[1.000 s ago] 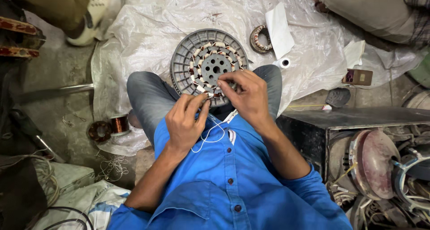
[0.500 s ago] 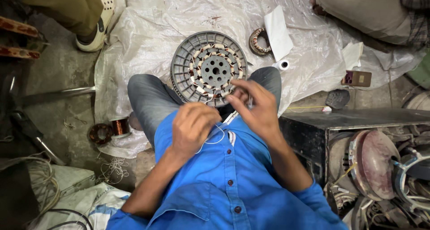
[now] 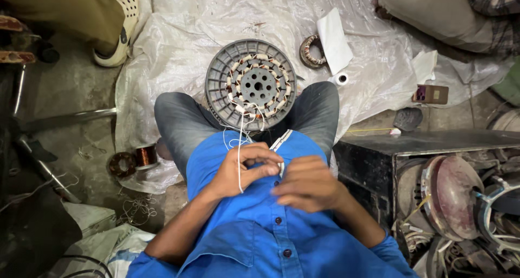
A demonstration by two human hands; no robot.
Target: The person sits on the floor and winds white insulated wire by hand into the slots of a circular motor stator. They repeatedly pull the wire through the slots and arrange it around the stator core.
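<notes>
Left of the stator, a copper wire spool (image 3: pixel 145 155) lies on the floor beside the plastic sheet (image 3: pixel 179 45). The grey round stator (image 3: pixel 251 85) sits between the person's knees. Both hands have drawn back from it toward the chest since a moment ago, pulling the white thread (image 3: pixel 239 148) taut. The left hand (image 3: pixel 245 169) is closed, pinching that thread. The right hand (image 3: pixel 309 187) sits just right of it, fingers curled; I cannot tell whether it holds anything.
</notes>
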